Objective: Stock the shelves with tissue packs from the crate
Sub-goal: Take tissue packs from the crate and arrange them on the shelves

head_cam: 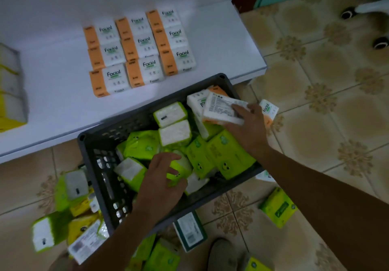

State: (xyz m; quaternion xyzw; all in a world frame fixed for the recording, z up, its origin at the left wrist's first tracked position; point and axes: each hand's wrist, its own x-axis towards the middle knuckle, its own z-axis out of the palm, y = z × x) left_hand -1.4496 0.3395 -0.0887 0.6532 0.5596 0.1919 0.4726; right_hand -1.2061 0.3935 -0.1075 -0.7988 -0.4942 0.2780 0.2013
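Note:
A dark grey crate (pixel 105 165) stands on the floor against the white shelf (pixel 52 102) and holds several green tissue packs (pixel 227 155) plus a few orange-and-white ones. My right hand (pixel 250 127) grips an orange-and-white pack (pixel 221 108), label side up, at the crate's far right corner. My left hand (pixel 162 178) reaches into the crate's middle, fingers curled over a green pack (pixel 179 166); whether it grips is unclear. Three rows of orange-and-white "Facial" packs (pixel 139 51) lie on the shelf.
Loose green and yellow packs (pixel 69 207) lie on the tiled floor left of the crate, more (pixel 277 209) to the right and below it. Yellow-and-white packs (pixel 10 89) stand at the shelf's left edge. Chair castors (pixel 381 43) sit at the top right.

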